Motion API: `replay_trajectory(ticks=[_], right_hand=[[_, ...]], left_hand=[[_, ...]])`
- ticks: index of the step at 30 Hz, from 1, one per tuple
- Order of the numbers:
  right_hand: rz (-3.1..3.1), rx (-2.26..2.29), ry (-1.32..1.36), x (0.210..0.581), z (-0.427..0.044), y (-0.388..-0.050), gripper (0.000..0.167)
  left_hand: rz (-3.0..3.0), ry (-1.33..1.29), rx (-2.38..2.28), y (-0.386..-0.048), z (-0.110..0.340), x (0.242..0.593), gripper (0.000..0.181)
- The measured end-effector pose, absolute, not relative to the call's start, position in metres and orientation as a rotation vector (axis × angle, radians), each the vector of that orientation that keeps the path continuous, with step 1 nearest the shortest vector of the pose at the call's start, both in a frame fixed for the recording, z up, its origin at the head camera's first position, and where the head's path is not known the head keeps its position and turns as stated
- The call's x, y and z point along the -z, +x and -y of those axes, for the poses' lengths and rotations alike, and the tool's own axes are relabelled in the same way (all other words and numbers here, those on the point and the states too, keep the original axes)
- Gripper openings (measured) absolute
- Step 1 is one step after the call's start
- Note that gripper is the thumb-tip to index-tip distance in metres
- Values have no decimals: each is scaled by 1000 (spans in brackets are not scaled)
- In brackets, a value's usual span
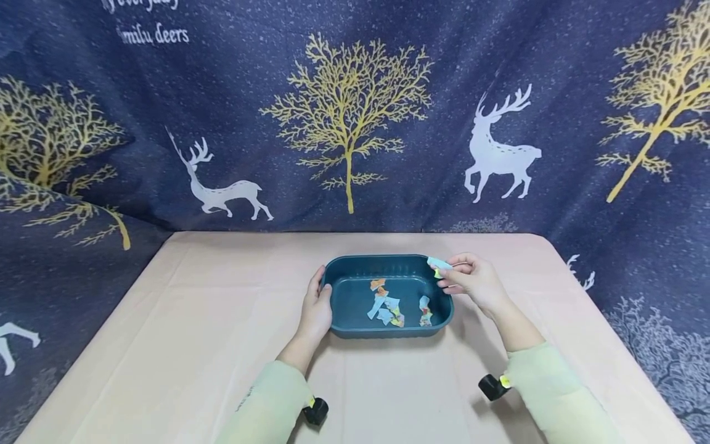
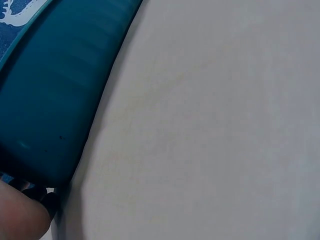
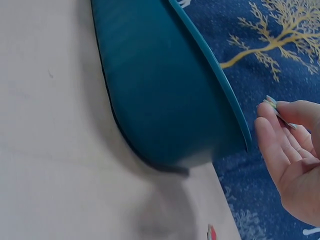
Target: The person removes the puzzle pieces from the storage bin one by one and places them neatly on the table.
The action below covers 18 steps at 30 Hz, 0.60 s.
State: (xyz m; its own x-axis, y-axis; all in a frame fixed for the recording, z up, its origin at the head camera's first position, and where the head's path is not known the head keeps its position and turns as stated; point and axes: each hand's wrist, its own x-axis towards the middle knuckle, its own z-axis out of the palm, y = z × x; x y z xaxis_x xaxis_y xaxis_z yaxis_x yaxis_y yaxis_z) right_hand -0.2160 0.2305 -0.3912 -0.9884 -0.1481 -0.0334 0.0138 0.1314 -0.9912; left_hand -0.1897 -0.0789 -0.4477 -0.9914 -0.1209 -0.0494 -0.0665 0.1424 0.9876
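Observation:
A dark teal basin [image 1: 349, 333] stands on the table, with torn paper scraps [image 1: 392, 304] in light blue, orange and yellow lying on its bottom. The left hand [image 1: 317, 313] holds the basin's left end, its thumb at the rim. Above the right end of the rim, the right hand [image 1: 478, 285] pinches a light blue and yellow paper piece [image 1: 438, 264] between thumb and fingers. In the right wrist view that piece [image 3: 280, 114] is seen nearly edge-on, beside the basin's outer wall [image 3: 165, 95].
The table [image 1: 222, 320] has a pale cloth. Behind it hangs a dark blue curtain [image 1: 388, 228] with deer and trees. Black wrist devices [image 1: 316, 412] hang at both sleeves. A small red-and-white bit [image 3: 212, 232] shows at the right wrist view's lower edge.

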Motion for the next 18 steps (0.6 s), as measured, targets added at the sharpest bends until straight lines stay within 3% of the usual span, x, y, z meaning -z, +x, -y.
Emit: replay_trajectory(ticks=[18], right_hand=[[-2101, 2237, -3, 405, -277, -212, 24]], left_hand=[[2363, 173, 2004, -191, 80, 449, 50]])
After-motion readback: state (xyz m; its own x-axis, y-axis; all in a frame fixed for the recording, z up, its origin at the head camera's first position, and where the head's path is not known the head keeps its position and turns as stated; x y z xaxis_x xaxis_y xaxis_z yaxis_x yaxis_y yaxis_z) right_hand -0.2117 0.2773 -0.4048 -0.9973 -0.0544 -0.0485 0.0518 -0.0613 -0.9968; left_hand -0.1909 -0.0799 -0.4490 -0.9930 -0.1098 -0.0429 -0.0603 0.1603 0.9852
